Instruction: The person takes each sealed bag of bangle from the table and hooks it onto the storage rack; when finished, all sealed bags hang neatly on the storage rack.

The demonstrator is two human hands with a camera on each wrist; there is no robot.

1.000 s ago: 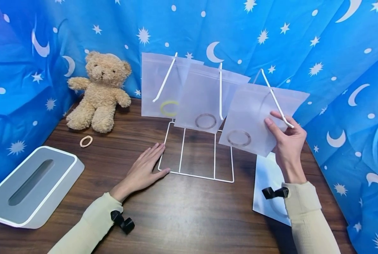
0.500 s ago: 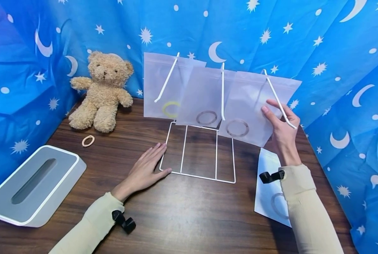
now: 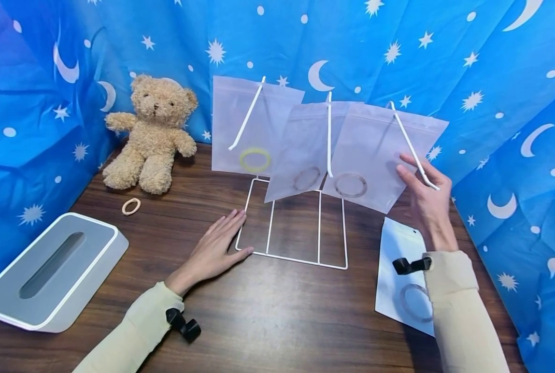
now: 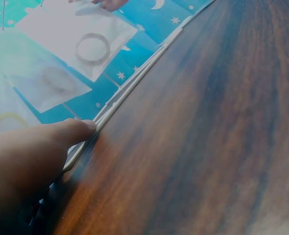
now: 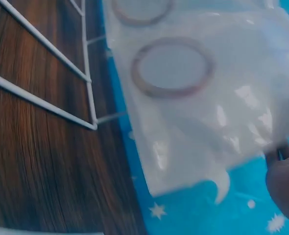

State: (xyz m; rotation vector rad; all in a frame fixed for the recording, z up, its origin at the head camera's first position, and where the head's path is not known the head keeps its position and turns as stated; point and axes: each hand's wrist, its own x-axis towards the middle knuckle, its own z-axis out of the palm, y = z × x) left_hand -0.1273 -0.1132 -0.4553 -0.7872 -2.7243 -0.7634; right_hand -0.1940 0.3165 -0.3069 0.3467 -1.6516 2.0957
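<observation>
My right hand point(image 3: 428, 199) is at the right edge of the rightmost frosted zip bag point(image 3: 375, 150), pinching it with thumb and index finger. This bag hangs on the right hook point(image 3: 414, 147) of a white wire rack and has a brownish ring point(image 3: 350, 185) in it. Beside it hangs a middle zip bag point(image 3: 298, 140), turned at an angle, also with a brownish ring point(image 3: 307, 178). A third zip bag point(image 3: 244, 116) on the left holds a yellow ring point(image 3: 255, 160). Fingers spread, my left hand point(image 3: 214, 248) lies on the table at the front left corner of the rack base point(image 3: 284, 257).
Another frosted bag point(image 3: 394, 280) with a ring lies at the right, partly under my right forearm. A teddy bear point(image 3: 148, 140) sits at the back left. A beige ring point(image 3: 131, 206) and a grey-topped tissue box point(image 3: 65, 269) stand on the left. Blue curtains point(image 3: 277, 31) surround the table.
The rightmost bag has swung up and back with my right hand, then shifted slightly right. The middle bag has turned on its hook. My left hand stays at the rack.
</observation>
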